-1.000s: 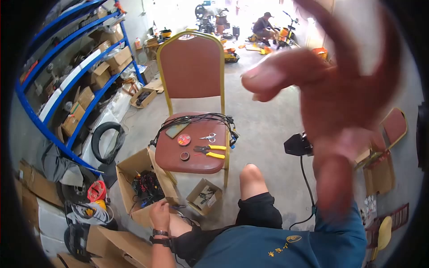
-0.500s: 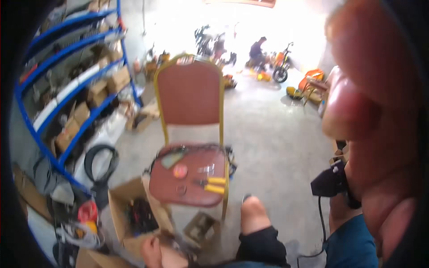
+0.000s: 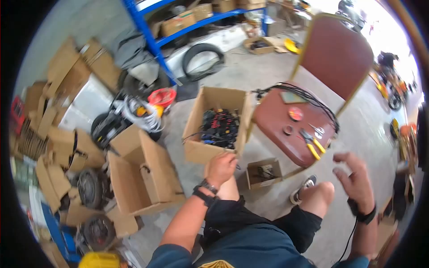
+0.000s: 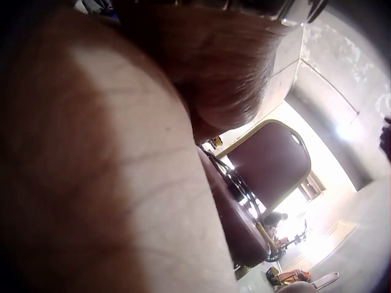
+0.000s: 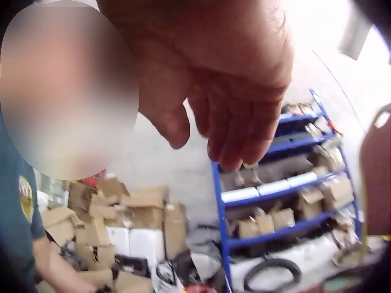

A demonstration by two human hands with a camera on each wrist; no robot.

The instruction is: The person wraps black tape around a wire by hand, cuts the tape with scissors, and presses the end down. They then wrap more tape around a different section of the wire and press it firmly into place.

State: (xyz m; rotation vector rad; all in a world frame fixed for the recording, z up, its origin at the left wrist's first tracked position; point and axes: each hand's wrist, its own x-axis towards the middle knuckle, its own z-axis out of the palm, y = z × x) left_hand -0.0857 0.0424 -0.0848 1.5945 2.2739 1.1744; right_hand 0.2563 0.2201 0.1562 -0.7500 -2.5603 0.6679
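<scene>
In the head view the left hand rests on the left knee, fingers loosely curled, beside a cardboard box of black and red wiring. The right hand hangs in the air right of the chair, fingers loosely bent and holding nothing; the right wrist view shows its palm with fingers pointing down. On the red chair seat lie yellow-handled pliers, scissors, a red round tape, a dark small roll and a black cable bundle.
A small box stands on the floor between the chair and the knees. An open cardboard box is at left, near wheels, a red basket and stacked cartons. Behind are blue shelves and a tire.
The head view has swung left and down. The right hand has dropped from close before the head camera to beside the chair. The left hand stays on the knee.
</scene>
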